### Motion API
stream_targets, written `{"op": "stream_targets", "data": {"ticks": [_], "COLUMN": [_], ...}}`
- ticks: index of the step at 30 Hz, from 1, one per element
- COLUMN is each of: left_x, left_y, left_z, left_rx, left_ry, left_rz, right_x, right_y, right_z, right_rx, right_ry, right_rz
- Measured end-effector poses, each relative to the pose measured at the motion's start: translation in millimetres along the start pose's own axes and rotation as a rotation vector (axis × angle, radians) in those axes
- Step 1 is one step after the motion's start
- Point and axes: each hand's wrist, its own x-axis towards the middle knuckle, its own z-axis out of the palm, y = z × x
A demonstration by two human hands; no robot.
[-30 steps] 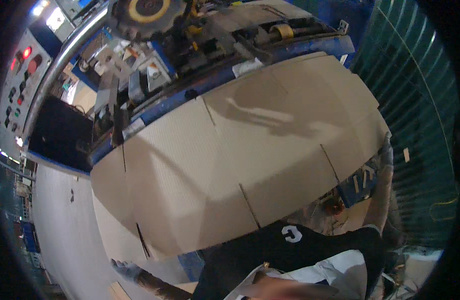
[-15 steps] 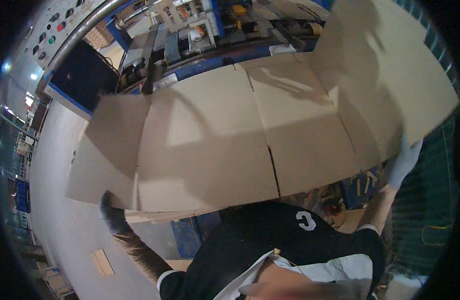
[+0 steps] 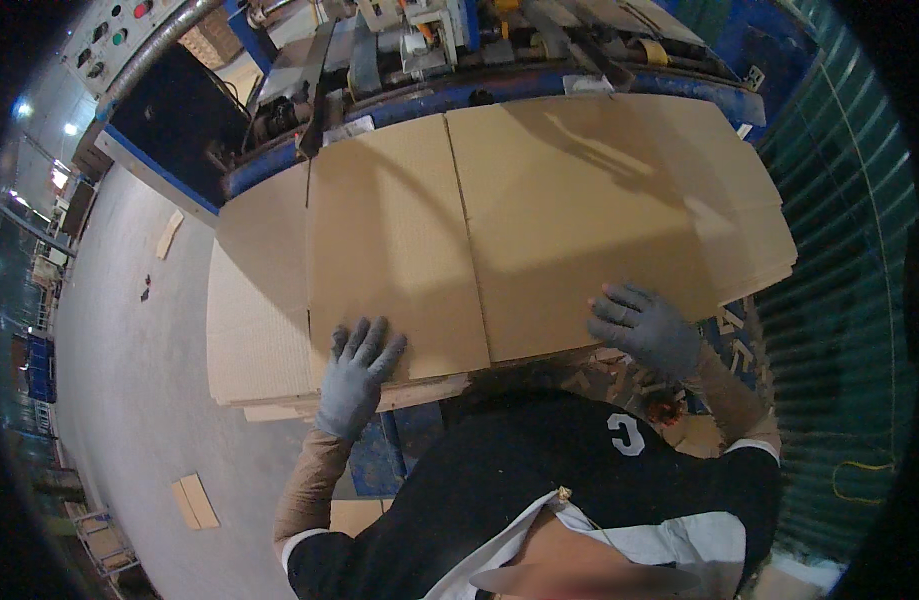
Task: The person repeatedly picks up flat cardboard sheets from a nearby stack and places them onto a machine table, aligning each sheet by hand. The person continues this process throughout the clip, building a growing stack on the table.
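Note:
A folded cardboard box blank (image 3: 559,230) lies flat in front of me, on top of other cardboard sheets (image 3: 249,355) that stick out at its left and right. My left hand (image 3: 354,375), in a grey glove, rests on the near edge of the blank with its fingers spread. Toward the right of that same edge, my gloved right hand (image 3: 647,328) lies on the board, fingers stretched out and pointing left. Neither hand grips anything. A dark seam runs across the blank between the two hands.
Behind the cardboard stands a blue machine (image 3: 449,115) with belts and rollers. A control panel (image 3: 114,40) with buttons is at the upper left. Green corrugated sheeting (image 3: 849,270) borders the right side. Cardboard scraps (image 3: 194,502) lie on the grey floor (image 3: 129,330) and beneath the stack.
The spread-out cardboard with raised side panels now lies folded flat on the stack. Both hands have let go of its outer edges and moved inward onto its surface.

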Motion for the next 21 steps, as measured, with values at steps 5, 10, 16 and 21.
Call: {"op": "stream_targets", "data": {"ticks": [5, 10, 16, 21], "left_x": [9.0, 48.7, 132.4, 179.1], "left_y": [-15.4, -50.3, -123.2, -127.2], "left_z": [8.4, 9.8, 32.3, 42.8], "left_rx": [-0.008, -0.077, -0.013, 0.195], "left_ry": [0.106, 0.287, 0.345, 0.34], "left_rz": [-0.017, 0.018, 0.05, -0.281], "right_x": [10.4, 37.0, 101.0, 123.1], "right_y": [36.6, 92.9, 155.3, 198.3], "right_z": [21.3, 21.8, 15.2, 50.0], "right_rx": [0.004, 0.013, 0.158, -0.003], "right_ry": [-0.023, 0.042, -0.034, 0.113], "right_rz": [0.08, 0.15, 0.338, 0.476]}}
